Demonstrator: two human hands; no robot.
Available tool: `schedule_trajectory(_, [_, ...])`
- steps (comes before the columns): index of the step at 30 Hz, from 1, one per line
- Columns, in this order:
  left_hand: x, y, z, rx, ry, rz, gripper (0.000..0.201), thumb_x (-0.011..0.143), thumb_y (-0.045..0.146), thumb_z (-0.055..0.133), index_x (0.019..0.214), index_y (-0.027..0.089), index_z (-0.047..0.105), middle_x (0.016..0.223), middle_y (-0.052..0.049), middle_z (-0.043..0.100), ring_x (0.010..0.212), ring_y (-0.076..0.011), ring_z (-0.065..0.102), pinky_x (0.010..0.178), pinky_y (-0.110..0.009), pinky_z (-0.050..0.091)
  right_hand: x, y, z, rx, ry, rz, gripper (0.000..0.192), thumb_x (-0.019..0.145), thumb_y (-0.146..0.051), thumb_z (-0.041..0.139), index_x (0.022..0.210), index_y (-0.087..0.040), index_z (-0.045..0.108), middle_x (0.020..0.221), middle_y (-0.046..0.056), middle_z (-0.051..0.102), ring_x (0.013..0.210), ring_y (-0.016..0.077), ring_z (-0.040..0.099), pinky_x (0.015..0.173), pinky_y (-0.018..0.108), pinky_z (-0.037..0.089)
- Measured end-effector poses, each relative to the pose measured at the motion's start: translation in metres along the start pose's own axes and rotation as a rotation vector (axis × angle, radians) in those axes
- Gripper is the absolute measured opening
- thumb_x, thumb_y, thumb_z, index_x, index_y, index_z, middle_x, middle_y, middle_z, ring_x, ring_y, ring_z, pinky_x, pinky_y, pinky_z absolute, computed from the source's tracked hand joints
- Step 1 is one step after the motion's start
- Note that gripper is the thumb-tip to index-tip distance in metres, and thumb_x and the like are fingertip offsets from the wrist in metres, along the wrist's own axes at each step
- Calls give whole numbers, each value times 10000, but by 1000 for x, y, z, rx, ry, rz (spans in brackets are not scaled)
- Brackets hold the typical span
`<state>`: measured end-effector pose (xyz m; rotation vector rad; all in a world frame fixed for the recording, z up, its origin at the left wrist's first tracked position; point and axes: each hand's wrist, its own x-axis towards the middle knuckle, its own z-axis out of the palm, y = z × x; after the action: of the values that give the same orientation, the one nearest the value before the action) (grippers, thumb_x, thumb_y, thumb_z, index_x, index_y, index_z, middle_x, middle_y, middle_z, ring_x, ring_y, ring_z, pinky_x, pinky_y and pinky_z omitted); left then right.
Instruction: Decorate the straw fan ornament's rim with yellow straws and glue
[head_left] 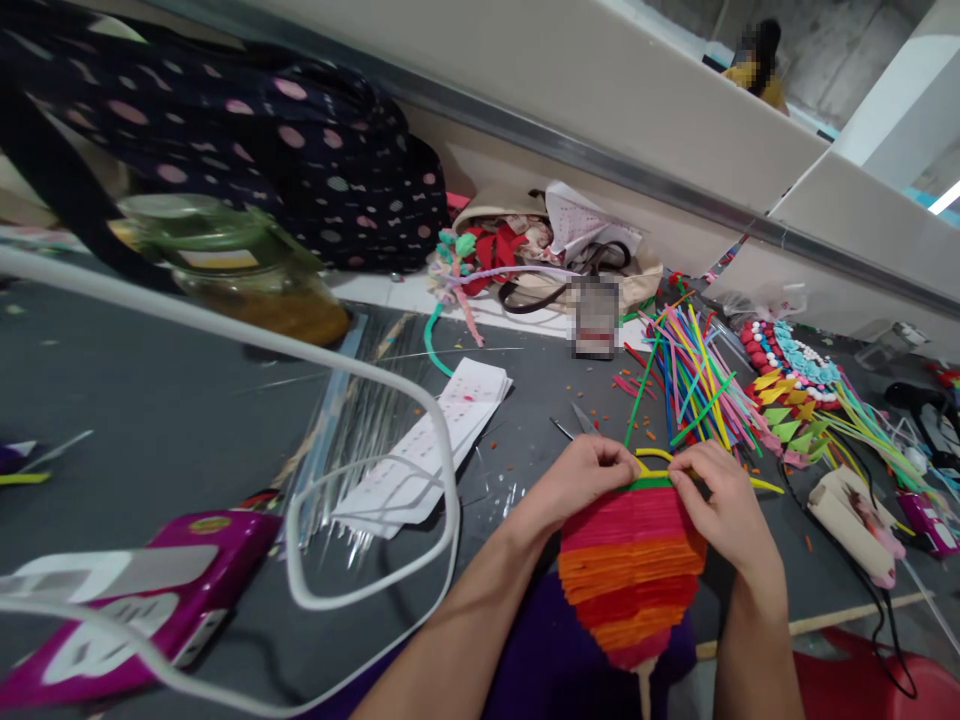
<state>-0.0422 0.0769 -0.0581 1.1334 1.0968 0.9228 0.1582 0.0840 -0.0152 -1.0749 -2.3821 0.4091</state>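
Note:
A leaf shape made of pipe cleaners, banded green, pink, orange and red, lies above my lap with its pale stem pointing down toward me. Across its wide green end runs a yellow pipe cleaner, bent, with one end sticking out to the right. My left hand pinches it at the leaf's left corner, thumb and fingers together. At the right corner, my right hand is closed on the same yellow piece. Just beyond my left hand lie scissors, partly hidden. Past my hands is a pile of loose coloured pipe cleaners.
A white cable loops over the left side, near a purple glue-gun-like device. Folded paper lies on clear sticks. Behind stand a lidded jar, a dotted bag and a cloth pouch. Finished flowers are at right.

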Motion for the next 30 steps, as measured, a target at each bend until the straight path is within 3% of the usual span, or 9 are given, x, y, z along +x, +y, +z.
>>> schedule_trajectory(16, [2,-3,0,21,41,5,211,638,299,578,633,118,687,519,43,524,519,-97,406,533,-220,302,-15,7,6,-7,67,145,188,959,-211,428,870,-210,593,851,29,640,824,176,605,746,271,411])
schedule_trajectory(30, [1,-1,2,-34,5,29,199,632,309,600,613,126,675,537,23,573,537,-113,460,558,-231,339,-17,4,8,19,90,134,170,948,-177,427,859,-206,569,848,40,603,837,191,575,755,286,415])
